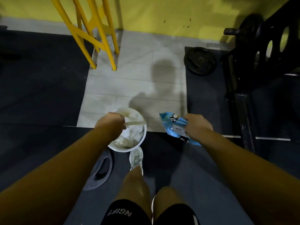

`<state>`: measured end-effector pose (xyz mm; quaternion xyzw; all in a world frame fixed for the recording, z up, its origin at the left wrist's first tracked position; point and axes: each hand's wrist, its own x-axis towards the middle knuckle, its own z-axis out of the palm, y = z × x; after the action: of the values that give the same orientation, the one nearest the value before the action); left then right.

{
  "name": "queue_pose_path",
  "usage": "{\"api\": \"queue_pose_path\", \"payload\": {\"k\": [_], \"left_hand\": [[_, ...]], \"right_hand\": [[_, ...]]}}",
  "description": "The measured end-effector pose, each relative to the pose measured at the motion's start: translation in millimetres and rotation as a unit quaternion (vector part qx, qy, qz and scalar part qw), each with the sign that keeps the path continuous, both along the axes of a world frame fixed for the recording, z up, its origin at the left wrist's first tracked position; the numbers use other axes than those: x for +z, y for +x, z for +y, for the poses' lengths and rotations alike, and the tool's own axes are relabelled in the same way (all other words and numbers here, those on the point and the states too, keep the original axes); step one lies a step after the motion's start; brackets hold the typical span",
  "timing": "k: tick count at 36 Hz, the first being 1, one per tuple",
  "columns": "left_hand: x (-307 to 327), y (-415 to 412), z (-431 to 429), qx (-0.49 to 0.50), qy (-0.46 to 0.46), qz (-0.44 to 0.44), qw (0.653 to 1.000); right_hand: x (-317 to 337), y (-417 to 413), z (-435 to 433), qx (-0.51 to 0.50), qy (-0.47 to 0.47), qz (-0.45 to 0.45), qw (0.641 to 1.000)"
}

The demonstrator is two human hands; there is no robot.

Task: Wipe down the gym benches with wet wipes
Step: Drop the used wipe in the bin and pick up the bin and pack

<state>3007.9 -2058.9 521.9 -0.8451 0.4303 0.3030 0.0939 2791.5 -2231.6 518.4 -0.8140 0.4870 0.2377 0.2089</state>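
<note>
My left hand (pixel 112 123) grips the pale handle of a white bucket (pixel 142 137) and carries it in front of my legs. Crumpled white wipes (pixel 129 137) fill the bucket. My right hand (pixel 197 125) grips a light blue pack of wet wipes (pixel 172 125) with a penguin print and a white label. Both hands hang at about the same height above the dark floor mats. No bench is in view.
A yellow metal frame (pixel 90 34) stands on the pale tiled floor (pixel 134 82) ahead left. A black weight plate (pixel 199 60) lies ahead right beside a black rack (pixel 259 51) holding plates. Another plate (pixel 101 169) lies on the mat by my left shoe (pixel 136 159).
</note>
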Motion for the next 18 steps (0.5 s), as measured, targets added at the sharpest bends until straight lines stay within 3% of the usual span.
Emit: {"api": "queue_pose_path", "payload": {"k": [4,9,18], "left_hand": [[-34,35,-27,0.03,0.012,0.028,0.999],[-92,72,-63,0.001,0.02,0.03,0.999],[-236,118,-109,0.012,0.007,0.017,1.0]], "right_hand": [[-36,35,-31,-0.017,0.033,-0.008,0.999],[-95,68,-64,-0.041,0.058,-0.025,0.997],[-244,105,-107,-0.011,0.042,-0.005,0.999]]}}
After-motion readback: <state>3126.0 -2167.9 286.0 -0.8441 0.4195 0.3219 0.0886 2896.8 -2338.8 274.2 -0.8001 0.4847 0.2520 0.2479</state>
